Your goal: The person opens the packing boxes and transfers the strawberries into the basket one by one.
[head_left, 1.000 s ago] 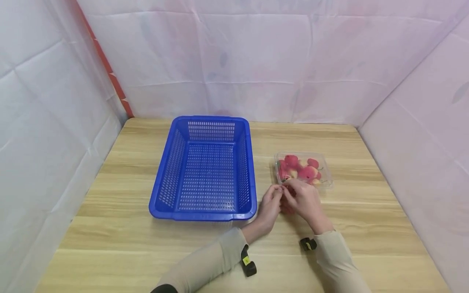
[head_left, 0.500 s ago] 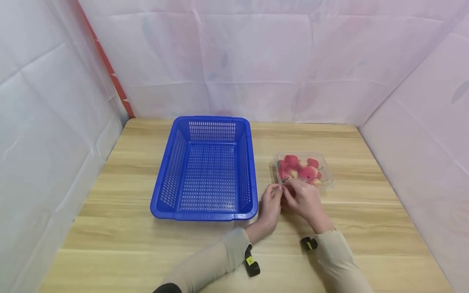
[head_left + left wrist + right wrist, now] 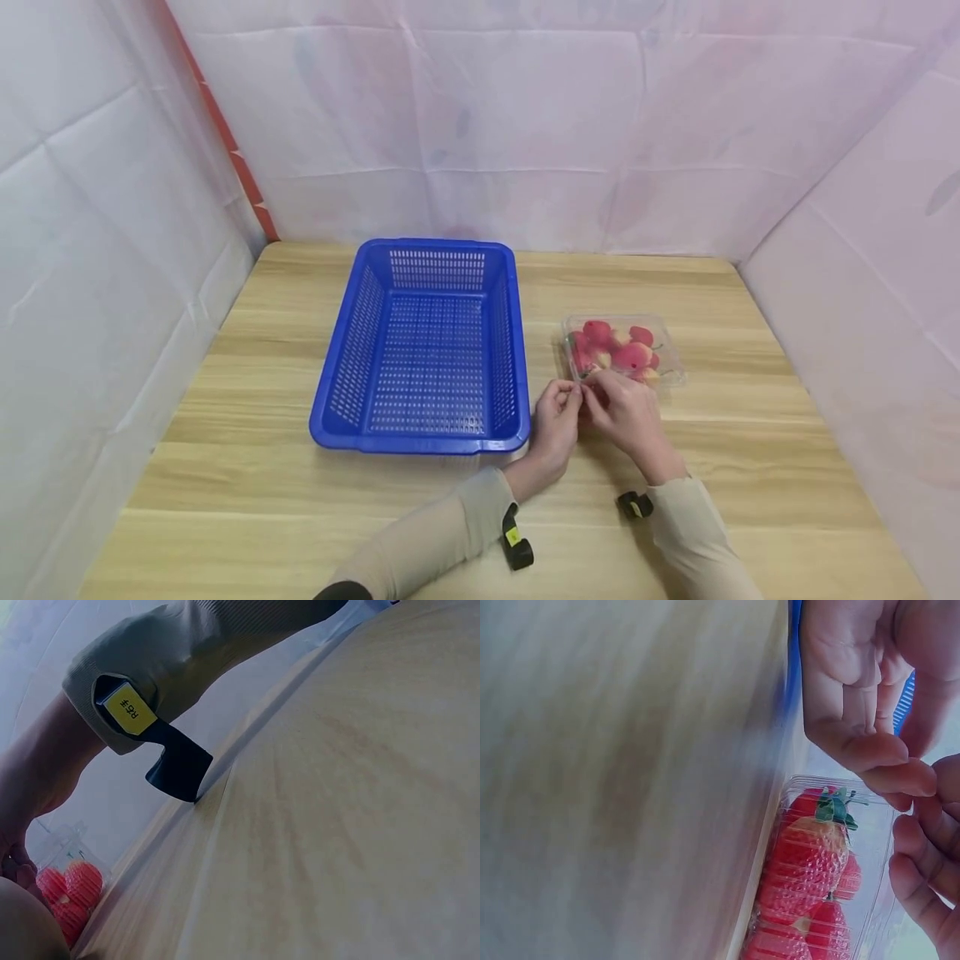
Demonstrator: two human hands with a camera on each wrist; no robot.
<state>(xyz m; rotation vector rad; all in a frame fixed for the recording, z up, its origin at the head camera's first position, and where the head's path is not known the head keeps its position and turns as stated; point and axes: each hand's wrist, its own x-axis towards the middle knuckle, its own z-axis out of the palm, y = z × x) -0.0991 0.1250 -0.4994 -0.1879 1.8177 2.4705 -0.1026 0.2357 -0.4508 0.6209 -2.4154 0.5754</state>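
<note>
A clear plastic box (image 3: 677,367) of strawberries (image 3: 632,357) sits on the table, right of a blue basket. Its lid looks down over the fruit. At its near left corner my left hand (image 3: 555,425) and right hand (image 3: 626,412) meet, fingertips almost together, pinching the rim. The right wrist view shows the left fingers (image 3: 900,776) curled to the thumb at that corner, right fingertips (image 3: 911,844) just beside them. Through the ridged side wall there, a strawberry (image 3: 802,862) shows its green leaves. From the left wrist, fruit (image 3: 82,883) shows beyond the hands.
The blue perforated basket (image 3: 420,444) stands on the wood-grain table (image 3: 225,517), its near right corner close to the left hand. Pale fabric walls (image 3: 525,100) enclose the back and sides. A black wrist mount (image 3: 517,542) sticks out under the left sleeve, another (image 3: 633,505) beside the right.
Both hands stay at the same box corner, with only slight movement of the fingers. The box and basket keep their places; the head view has shifted a little.
</note>
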